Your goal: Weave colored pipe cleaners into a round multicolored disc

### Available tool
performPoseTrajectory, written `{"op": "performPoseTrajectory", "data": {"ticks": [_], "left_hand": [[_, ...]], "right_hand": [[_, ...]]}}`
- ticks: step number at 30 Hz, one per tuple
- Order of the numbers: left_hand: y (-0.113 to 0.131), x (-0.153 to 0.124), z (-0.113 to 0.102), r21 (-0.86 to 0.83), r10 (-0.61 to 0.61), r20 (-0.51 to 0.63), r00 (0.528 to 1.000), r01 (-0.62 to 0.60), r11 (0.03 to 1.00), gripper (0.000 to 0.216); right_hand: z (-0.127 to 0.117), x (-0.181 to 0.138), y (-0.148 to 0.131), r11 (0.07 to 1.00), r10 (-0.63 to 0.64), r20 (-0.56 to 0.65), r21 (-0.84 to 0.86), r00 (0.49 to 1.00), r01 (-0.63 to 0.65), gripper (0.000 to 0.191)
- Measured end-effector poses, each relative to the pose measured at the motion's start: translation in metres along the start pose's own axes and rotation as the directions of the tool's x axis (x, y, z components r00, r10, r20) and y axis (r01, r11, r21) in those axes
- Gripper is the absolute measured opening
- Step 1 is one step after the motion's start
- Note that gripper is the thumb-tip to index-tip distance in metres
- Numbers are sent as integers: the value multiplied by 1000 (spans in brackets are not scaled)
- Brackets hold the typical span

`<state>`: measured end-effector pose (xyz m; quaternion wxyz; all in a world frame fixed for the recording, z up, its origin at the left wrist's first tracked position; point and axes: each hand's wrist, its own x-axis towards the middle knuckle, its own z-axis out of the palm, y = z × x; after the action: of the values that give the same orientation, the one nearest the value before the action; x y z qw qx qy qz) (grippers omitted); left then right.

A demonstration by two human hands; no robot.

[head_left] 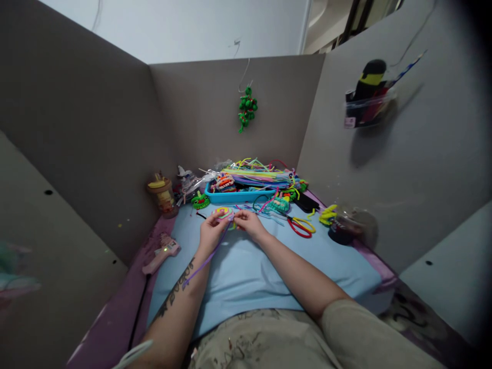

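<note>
My left hand [210, 229] and my right hand [248, 224] meet over the light blue mat [246, 266], both pinched on a small coiled disc of pink, yellow and green pipe cleaners [224, 213]. A purple pipe cleaner [205, 259] runs from the disc back along my left forearm. The fingers of both hands are curled closed around the coil's edge.
A blue tray [238, 196] heaped with coloured pipe cleaners stands behind the hands. Red and yellow scissors [301, 225] lie to the right, near a dark round container [342, 230]. A pink glue gun [161, 252] lies left; a jar [163, 196] stands in the corner. Grey partition walls surround the desk.
</note>
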<state>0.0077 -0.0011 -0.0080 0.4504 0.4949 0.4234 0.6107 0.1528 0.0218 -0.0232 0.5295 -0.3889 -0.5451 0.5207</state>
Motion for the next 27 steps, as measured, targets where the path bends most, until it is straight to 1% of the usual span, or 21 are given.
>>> {"op": "performPoseTrajectory", "data": {"ticks": [5, 10, 14, 19, 24, 27], "left_hand": [[-4, 0, -1, 107, 122, -50, 991, -116, 988, 40], [-2, -2, -1, 218, 192, -71, 979, -172, 961, 36], [1, -4, 1, 268, 206, -74, 976, -179, 947, 33], [1, -6, 2, 270, 210, -44, 977, -191, 944, 33], [-1, -5, 3, 247, 203, -30, 979, -189, 950, 32], [-5, -3, 3, 211, 177, -26, 984, -167, 963, 34]], "right_hand": [[4, -2, 0, 999, 27, 10, 30, 1000, -27, 31], [11, -5, -2, 999, 40, 3, 25, 999, -40, 35], [16, -7, -4, 1000, 6, -40, -16, 999, -7, 37], [18, -9, -7, 999, 26, -84, -24, 996, -28, 35], [16, -10, -8, 999, 20, -89, -24, 996, -22, 29], [15, -8, -5, 999, 2, -81, -43, 997, -6, 25]]}}
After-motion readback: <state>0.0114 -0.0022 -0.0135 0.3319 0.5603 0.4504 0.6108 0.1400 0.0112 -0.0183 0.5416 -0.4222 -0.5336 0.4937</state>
